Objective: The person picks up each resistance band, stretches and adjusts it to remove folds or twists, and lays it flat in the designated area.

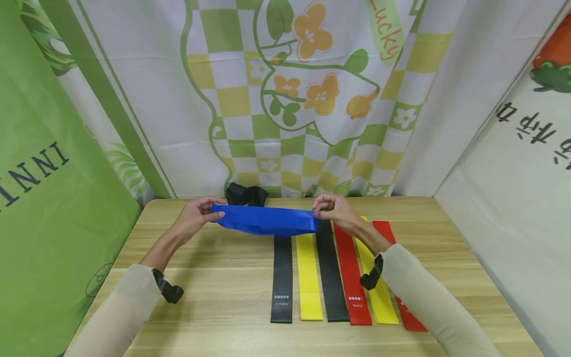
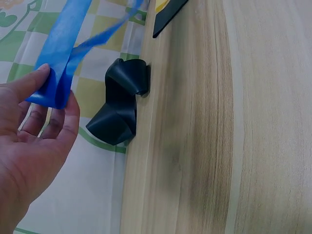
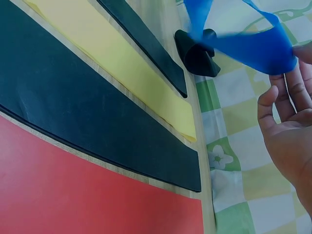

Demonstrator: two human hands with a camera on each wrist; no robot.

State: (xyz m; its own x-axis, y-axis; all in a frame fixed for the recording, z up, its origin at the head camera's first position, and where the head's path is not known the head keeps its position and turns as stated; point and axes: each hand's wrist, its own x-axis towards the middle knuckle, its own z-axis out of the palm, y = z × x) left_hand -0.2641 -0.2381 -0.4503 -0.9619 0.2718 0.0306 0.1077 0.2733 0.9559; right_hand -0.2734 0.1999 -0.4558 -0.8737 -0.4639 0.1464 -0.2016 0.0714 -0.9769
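Observation:
A blue resistance band point(image 1: 267, 220) hangs stretched lengthwise above the back of the table, its loop slightly parted. My left hand point(image 1: 196, 218) pinches its left end between thumb and fingers, as the left wrist view shows with the blue band point(image 2: 61, 63) near the fingertips. At the other end my right hand point(image 1: 336, 210) pinches the band; in the right wrist view the blue loop point(image 3: 263, 48) sags open from the fingers. Behind it, a crumpled black band point(image 1: 247, 194) lies at the table's back edge, also seen in the left wrist view.
Flat bands lie side by side on the wooden table point(image 1: 214, 292): black point(image 1: 282, 277), yellow point(image 1: 310, 277), another black point(image 1: 332, 277), red point(image 1: 352, 267), another yellow point(image 1: 383, 302) and another red point(image 1: 412, 317). A patterned curtain point(image 1: 241, 99) hangs behind the table.

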